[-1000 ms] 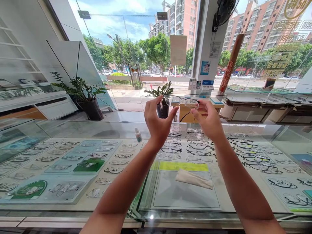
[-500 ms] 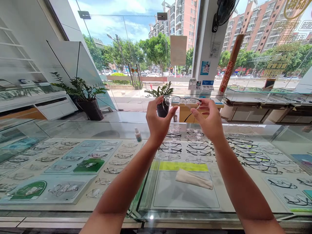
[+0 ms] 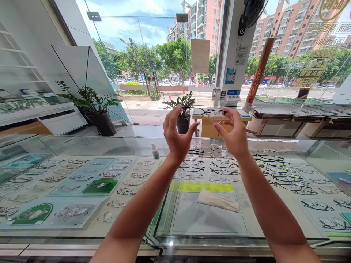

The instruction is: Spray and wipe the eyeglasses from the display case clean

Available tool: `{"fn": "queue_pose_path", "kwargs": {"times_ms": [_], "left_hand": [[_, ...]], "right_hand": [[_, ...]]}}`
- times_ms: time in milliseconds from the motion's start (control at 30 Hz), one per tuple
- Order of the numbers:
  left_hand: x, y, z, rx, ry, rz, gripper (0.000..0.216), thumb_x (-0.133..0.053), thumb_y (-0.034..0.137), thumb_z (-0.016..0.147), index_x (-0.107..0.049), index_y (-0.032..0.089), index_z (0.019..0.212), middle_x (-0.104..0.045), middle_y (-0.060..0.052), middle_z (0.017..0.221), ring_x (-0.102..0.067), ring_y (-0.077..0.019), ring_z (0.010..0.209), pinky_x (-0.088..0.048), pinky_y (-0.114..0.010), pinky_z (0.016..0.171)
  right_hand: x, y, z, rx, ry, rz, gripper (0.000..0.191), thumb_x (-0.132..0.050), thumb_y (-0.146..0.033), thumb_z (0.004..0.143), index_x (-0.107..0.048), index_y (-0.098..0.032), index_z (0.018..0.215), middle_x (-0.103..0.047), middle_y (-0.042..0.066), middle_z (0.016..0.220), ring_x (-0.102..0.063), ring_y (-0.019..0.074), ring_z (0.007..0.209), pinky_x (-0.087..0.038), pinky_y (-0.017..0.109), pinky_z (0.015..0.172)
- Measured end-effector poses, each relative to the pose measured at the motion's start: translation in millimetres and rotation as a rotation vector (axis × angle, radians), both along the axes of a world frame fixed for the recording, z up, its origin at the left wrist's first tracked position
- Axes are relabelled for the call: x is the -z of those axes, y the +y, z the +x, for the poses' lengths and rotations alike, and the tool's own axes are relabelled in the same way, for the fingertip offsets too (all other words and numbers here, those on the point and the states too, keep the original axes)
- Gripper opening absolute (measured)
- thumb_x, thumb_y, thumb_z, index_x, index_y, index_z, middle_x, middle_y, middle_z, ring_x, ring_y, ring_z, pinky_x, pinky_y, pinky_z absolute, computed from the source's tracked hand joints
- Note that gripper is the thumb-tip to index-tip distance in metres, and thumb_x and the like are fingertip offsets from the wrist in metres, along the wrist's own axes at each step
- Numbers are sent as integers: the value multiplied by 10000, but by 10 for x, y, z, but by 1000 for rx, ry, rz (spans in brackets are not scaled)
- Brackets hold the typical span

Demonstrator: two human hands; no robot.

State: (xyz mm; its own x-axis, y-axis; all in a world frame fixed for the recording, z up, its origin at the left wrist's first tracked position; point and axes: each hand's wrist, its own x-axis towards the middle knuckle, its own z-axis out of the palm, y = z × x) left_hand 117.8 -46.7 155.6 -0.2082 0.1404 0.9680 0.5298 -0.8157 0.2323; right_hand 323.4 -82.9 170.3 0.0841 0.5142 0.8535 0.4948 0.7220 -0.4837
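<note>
A pair of eyeglasses (image 3: pixel 216 116) with a dark upper rim and clear lenses is held up above the glass counter. My right hand (image 3: pixel 234 131) grips its right end, index finger at the top corner and thumb near the lower rim. Beside the left lens is my left hand (image 3: pixel 177 137), thumb and fingers spread in a C shape; whether a fingertip touches the frame is hard to see. Below, a beige cloth pouch (image 3: pixel 218 201) lies on a grey mat (image 3: pixel 189 219). A small white spray bottle (image 3: pixel 155 151) stands left of my left forearm.
Rows of eyeglass frames (image 3: pixel 223 167) fill the glass display counter (image 3: pixel 123 143), with more at the left (image 3: pixel 52 179) and right. Beyond it are potted plants (image 3: pixel 102 122), a yellow-fronted stand (image 3: pixel 207 128), a leaning wooden post (image 3: pixel 259 73) and large windows.
The eyeglasses have turned slightly, and the lens by my right hand now shows lower and rounder. My left fingers have drawn a little left, away from the frame's edge.
</note>
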Motion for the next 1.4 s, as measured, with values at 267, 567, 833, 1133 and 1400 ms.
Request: {"fn": "queue_pose_path", "kwargs": {"times_ms": [267,567,833,1133,1400], "left_hand": [[82,182,20,267,-104,-274,698,-877,530,846,-598,265,1428,-689,-144,1460,-689,-283,1326,-588,-434,1064],[-2,139,-39,267,-46,-238,679,-831,558,884,-568,285,1448,-668,-150,1485,-691,-281,1335,-621,-420,1037],[-22,186,-74,381,42,-269,647,-841,533,875,-571,323,1424,-681,-129,1471,-696,-271,1326,-626,-411,1021],[-176,37,-198,287,281,-179,697,-890,516,831,-582,288,1413,-671,-121,1437,-665,-279,1340,-587,-450,1112],[-313,-215,-166,36,536,78,666,-862,438,879,-548,270,1442,-668,-138,1435,-660,-316,1344,-564,-505,1125]], "right_hand": [[6,-153,-197,216,-136,179,484,-665,-290,1003,-537,-341,1468,-646,117,1406,-601,369,1363,-563,631,1112],[-128,-305,-154,24,140,103,210,-569,-383,1058,-711,-267,1160,-772,76,1200,-726,254,1139,-622,472,974],[-149,-270,-101,-251,212,-84,267,-527,-420,1062,-732,-276,1153,-797,73,1208,-765,254,1161,-641,483,996],[-245,-302,94,-174,20,-184,172,-733,-393,941,-809,-262,1025,-838,48,1104,-769,264,1081,-596,518,1010],[-227,-333,67,-51,-202,-122,71,-743,-298,947,-797,-257,927,-827,41,1005,-757,271,1014,-564,521,975]]}}
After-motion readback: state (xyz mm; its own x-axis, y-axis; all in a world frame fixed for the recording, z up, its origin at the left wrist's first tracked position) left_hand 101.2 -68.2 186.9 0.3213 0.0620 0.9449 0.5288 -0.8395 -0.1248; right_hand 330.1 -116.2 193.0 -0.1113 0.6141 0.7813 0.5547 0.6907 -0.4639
